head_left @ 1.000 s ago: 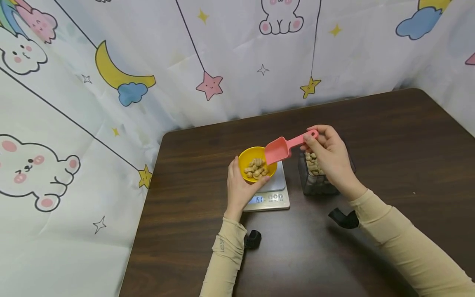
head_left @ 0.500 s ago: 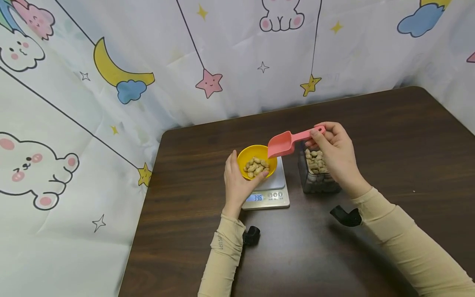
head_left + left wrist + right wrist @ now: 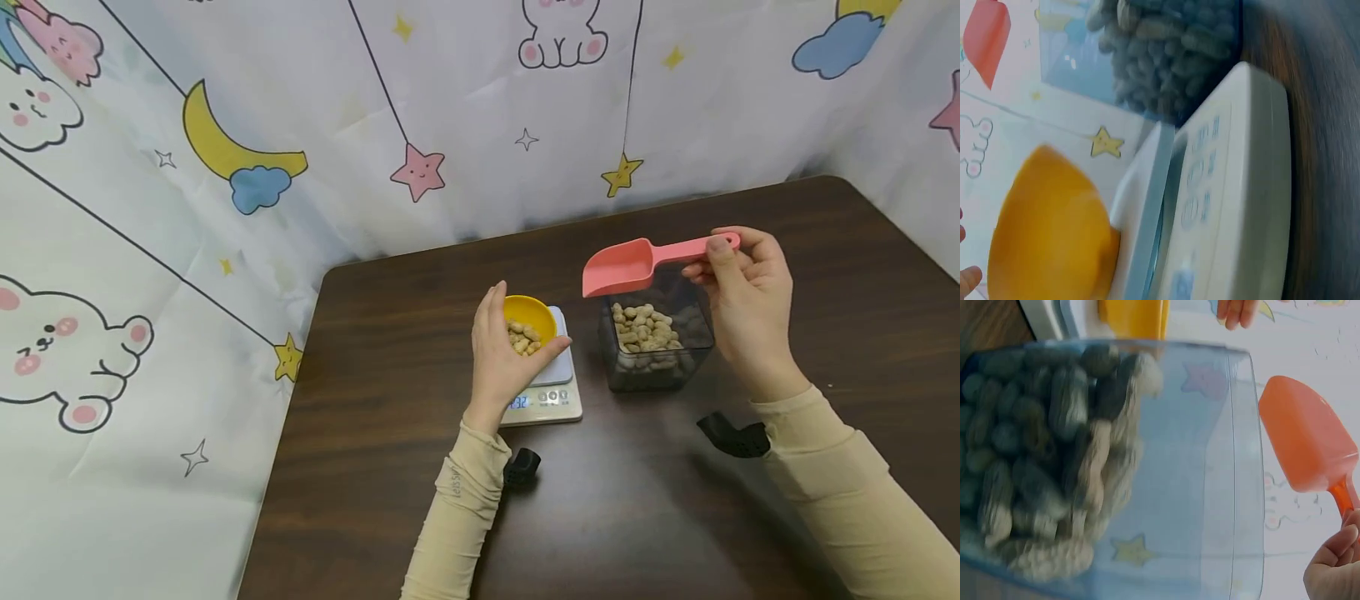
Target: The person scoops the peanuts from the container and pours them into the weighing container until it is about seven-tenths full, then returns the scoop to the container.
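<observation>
A yellow bowl (image 3: 531, 315) holding peanuts (image 3: 522, 337) rests on the pan of a kitchen scale (image 3: 551, 406). My left hand (image 3: 501, 358) is spread in front of the bowl, hiding its left side and some of the display. In the left wrist view, fingertips (image 3: 969, 279) show apart from the bowl's wall. With thumb and fingers, my right hand (image 3: 752, 308) pinches the handle end of a pink scoop (image 3: 622, 267). The scoop hangs above a clear container (image 3: 648, 379) of peanuts, its bowl pointing left. In the right wrist view, the scoop (image 3: 1310, 434) looks bare.
The dark wooden table (image 3: 382, 358) has a patterned curtain (image 3: 480, 192) behind it and at its left. The peanut container stands just right of the scale. Black wrist mounts (image 3: 735, 437) stick out from the sleeves.
My right hand has drawn the scoop right and up, away from the bowl to over the container. My left hand has come off the bowl's rim. The scale's reading has changed.
</observation>
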`<state>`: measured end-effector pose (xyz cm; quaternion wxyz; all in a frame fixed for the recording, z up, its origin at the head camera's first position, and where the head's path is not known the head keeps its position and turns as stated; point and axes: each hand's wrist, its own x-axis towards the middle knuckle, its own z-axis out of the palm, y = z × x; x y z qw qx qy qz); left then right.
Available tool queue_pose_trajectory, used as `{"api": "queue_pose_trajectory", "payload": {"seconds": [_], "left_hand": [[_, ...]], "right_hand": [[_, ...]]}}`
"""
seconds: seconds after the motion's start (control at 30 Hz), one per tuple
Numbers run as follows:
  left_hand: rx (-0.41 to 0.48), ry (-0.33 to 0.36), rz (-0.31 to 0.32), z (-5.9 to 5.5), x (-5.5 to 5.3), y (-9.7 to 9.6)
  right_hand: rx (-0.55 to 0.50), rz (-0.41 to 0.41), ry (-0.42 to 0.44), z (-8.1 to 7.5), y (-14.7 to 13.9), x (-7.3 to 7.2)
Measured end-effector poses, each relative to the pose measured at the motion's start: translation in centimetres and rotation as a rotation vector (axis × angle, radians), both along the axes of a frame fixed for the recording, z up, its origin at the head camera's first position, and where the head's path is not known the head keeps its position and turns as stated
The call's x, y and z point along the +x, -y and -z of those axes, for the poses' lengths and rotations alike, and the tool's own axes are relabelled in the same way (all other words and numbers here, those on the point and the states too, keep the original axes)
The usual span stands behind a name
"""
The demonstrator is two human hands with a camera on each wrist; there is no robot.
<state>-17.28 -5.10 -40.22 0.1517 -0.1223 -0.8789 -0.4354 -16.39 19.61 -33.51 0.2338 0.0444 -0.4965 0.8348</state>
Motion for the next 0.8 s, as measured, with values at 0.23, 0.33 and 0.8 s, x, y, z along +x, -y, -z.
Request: {"api": "queue_pose_trajectory", "payload": {"seconds": [0.23, 0.33, 0.8], "left_hand": [[-0.038, -0.016, 0.108, -0.5, 0.3, -2.1], [-0.07, -0.003, 0.154, -1.0, 0.2, -3.3], [-0.231, 0.03, 0.243, 0.0, 0.2, -7.8]], "right_hand": [[-0.133, 0.114, -0.021, 0.3, -1.8, 0.3], [-0.162, 0.152, -0.021, 0.4, -2.4, 0.2], [-0.095, 0.201, 0.029, 2.1, -3.6, 0.7]]}}
